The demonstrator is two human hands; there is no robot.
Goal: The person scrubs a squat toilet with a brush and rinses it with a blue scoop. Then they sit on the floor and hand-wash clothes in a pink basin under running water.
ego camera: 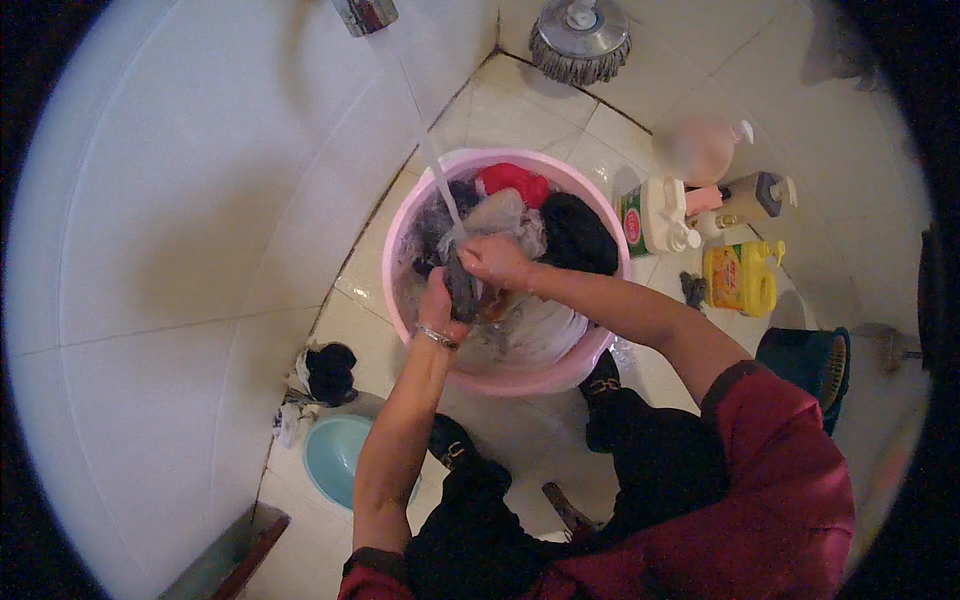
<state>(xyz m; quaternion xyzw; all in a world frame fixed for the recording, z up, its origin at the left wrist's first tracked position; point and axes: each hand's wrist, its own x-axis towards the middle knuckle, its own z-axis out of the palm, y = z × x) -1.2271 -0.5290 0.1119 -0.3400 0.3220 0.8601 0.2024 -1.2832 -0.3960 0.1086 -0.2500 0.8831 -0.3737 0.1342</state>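
Observation:
Over a pink plastic basin (517, 385) of water and laundry, my left hand (440, 306) grips a wet dark grey cloth (461, 291). The fist of my right hand (495, 260) is closed on the upper end of the same cloth. A stream of water (427, 146) falls from a metal tap (365, 13) beside my right fist. Around my hands in the basin lie a red garment (514, 184), a black garment (577, 234), a light grey cloth (496, 215) and a white cloth (544, 335), partly under water.
Right of the basin stand a white detergent jug (664, 216), a yellow detergent jug (739, 277) and pump bottles (757, 195). A teal bucket (799, 356) is near my right elbow. At left are a light blue basin (330, 457) and black cloth (331, 373). A mop head (580, 45) leans behind.

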